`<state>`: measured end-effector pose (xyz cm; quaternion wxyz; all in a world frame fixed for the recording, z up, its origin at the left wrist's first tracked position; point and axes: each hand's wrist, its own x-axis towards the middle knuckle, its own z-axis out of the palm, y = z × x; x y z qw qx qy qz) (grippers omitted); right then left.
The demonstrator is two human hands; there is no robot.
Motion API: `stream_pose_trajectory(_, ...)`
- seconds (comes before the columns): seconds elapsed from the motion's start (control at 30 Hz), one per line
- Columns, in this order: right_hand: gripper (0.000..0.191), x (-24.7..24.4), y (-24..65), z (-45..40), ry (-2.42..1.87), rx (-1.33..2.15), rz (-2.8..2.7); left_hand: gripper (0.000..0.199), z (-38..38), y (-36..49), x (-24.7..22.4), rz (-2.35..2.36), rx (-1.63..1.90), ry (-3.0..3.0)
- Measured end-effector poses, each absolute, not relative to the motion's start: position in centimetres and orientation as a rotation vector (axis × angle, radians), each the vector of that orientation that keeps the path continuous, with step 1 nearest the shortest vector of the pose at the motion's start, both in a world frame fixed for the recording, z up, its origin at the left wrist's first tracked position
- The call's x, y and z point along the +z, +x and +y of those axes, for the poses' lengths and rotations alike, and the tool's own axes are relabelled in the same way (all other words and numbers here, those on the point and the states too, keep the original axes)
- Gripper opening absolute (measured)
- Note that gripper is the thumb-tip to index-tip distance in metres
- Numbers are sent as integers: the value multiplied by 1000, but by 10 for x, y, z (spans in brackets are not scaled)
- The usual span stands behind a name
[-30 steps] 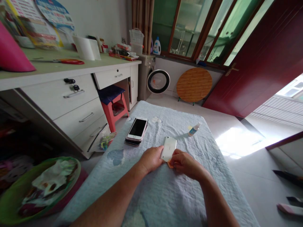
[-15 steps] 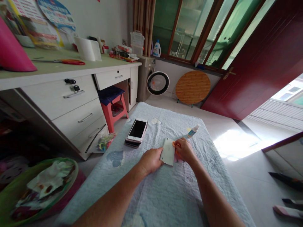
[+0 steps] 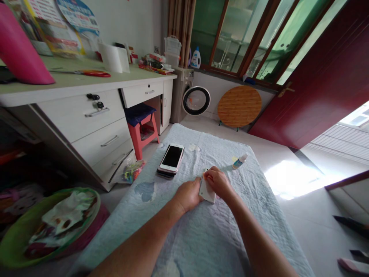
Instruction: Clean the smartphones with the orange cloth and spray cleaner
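Note:
My left hand (image 3: 188,194) is closed on the left edge of a white phone (image 3: 206,192), which lies back side up over the cloth-covered table. Over the phone's upper part, my right hand (image 3: 216,180) pinches a small orange cloth (image 3: 204,175), now mostly hidden under the fingers. Left of the hands rests a stack of phones, the top one a white phone (image 3: 172,157) with its dark screen up. A small spray bottle (image 3: 240,161) lies tilted to the right of my right hand.
A pale blue quilted cloth (image 3: 184,246) covers the table. Beside it on the left stand a waste basket (image 3: 96,215) with crumpled tissue and a red stool (image 3: 141,138). A white desk (image 3: 86,92) runs along the wall. Behind are a washing machine (image 3: 180,84) and a round wooden tabletop (image 3: 240,105).
My right hand has moved left from the phone's right edge onto its upper back, covering most of the orange cloth. The whole view has shifted slightly; my left hand keeps its hold.

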<state>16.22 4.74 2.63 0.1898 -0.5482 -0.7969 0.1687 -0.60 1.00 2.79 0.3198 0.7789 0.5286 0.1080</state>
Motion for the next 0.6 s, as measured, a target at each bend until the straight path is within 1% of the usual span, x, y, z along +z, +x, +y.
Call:
stream_pose_trajectory(0.17, 19, 38, 159, 18, -1408, 644, -2377, 62, 11, -6, 31, 1407, 246, 2070)
stream_pose_trajectory(0.27, 22, 41, 159, 4, -1356, 762, -2419, 61, 10, -6, 35, 1406, 212, 2063)
stream_pose_trajectory(0.37, 22, 39, 160, 1, -1337, 807, -2421, 59, 9, -6, 36, 1404, 226, 2065)
stream_pose_trajectory(0.47, 20, 34, 160, 12, -1341, 753, -2394, 55, 10, -6, 33, 1399, 227, 2071)
stream_pose_trajectory(0.6, 21, 31, 159, 39, -1436, 571, -2374, 53, 11, -6, 28, 1409, 267, 2068)
